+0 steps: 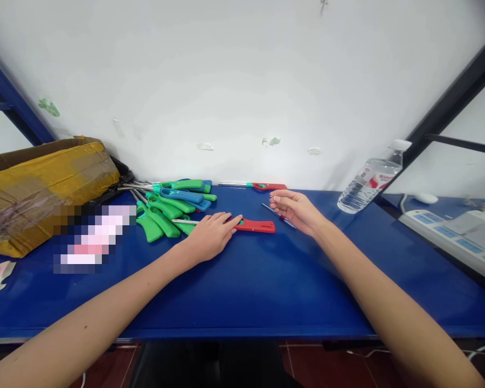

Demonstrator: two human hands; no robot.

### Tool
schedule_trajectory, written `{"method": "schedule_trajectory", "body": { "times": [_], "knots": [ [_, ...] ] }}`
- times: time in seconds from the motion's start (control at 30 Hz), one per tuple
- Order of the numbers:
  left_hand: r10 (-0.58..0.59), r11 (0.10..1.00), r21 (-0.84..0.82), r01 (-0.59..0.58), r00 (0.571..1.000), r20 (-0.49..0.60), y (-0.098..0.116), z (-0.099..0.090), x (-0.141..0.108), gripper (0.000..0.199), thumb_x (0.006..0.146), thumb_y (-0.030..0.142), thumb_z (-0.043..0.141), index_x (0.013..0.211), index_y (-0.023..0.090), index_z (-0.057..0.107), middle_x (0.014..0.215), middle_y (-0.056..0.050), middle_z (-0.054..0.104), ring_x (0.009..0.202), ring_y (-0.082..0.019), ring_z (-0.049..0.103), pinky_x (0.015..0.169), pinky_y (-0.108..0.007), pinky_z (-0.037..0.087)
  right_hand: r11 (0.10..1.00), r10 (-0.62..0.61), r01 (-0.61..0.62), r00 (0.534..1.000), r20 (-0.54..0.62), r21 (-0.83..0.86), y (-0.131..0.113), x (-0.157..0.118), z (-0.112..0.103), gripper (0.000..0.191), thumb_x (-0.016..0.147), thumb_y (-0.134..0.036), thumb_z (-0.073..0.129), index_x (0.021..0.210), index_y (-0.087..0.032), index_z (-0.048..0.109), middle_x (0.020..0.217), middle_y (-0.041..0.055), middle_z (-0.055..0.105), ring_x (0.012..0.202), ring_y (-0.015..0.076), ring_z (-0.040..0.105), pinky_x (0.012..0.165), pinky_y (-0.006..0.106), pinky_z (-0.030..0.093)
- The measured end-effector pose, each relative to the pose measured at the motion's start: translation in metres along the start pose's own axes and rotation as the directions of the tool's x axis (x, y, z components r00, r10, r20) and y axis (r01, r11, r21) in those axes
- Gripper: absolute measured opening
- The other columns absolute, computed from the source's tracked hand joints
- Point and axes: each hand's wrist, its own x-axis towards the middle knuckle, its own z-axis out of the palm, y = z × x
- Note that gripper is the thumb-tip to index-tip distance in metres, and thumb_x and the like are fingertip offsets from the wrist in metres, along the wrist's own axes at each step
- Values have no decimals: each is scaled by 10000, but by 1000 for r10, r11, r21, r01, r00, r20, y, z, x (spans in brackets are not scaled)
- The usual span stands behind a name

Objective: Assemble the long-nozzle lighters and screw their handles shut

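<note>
A red long-neck gas lighter lies flat on the blue table, its metal tube pointing left. My left hand rests over its middle, fingers curled across it and holding it down. To the right, my right hand is raised slightly, thumb and forefinger pinched together; whatever is between the tips is too small to make out. A thin pen-like stick shows under the right fingers, and I cannot tell if they hold it. Left of my left hand is a pile of green lighters with some blue ones.
Another red lighter lies along the wall. At left stands a taped cardboard box, with a blurred patch beside it. A water bottle leans at the right, near a power strip and a white mouse-shaped object.
</note>
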Motion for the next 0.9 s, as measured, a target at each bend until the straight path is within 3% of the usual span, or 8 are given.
{"method": "schedule_trajectory", "body": {
  "times": [0.13,0.23,0.37,0.47,0.57,0.7,0.9],
  "knots": [
    [-66,998,5,66,998,-23,0,4,2,459,1045,250,305,1483,180,425,1443,-133,534,1311,-277,515,988,-435,468,995,-47,48,999,7,-84,3,4,-3,292,613,-333,884,840,-198,760,818,21,740,725,115,666,759,261,544],
    [-92,996,17,92,995,-26,1,5,3,460,1041,242,310,1484,184,420,1478,-126,501,1335,-282,497,1016,-451,454,923,-146,154,988,47,-352,8,5,-2,235,720,-377,803,854,-192,750,846,41,746,744,152,669,762,313,539],
    [-98,995,-30,97,995,-30,-1,4,3,470,1028,262,338,1477,148,420,1487,-151,483,1343,-300,488,1040,-464,448,586,-303,362,928,219,-725,13,2,0,171,864,-334,646,870,-190,737,939,73,748,858,211,671,799,369,520],
    [-87,991,-108,83,996,-35,-8,1,2,537,1001,324,415,1489,100,383,1514,-193,431,1384,-312,435,1108,-468,399,343,-338,497,857,389,-797,13,0,-3,170,902,-281,593,869,-196,736,968,76,731,881,215,659,806,372,515],
    [-32,986,-166,30,999,-9,-19,-5,0,621,980,386,463,1510,90,334,1540,-202,382,1435,-315,356,1158,-462,344,194,-338,566,805,487,-801,8,0,-11,176,909,-230,576,858,-188,739,998,90,724,937,230,657,871,394,511],
    [47,980,-194,-43,999,16,-34,-15,0,641,958,424,509,1492,95,373,1503,-184,439,1415,-300,388,1170,-422,337,120,-331,556,803,495,-822,3,1,-19,174,904,-230,588,898,-185,756,1021,104,723,975,253,655,907,421,512],
    [72,985,-153,-85,994,-86,-58,-24,1,462,936,426,549,1272,118,627,1416,-173,536,1394,-316,419,1157,-453,373,136,-285,540,824,489,-831,8,2,-20,165,896,-267,625,894,-227,785,1056,86,712,995,251,659,905,417,517]
  ]
}}
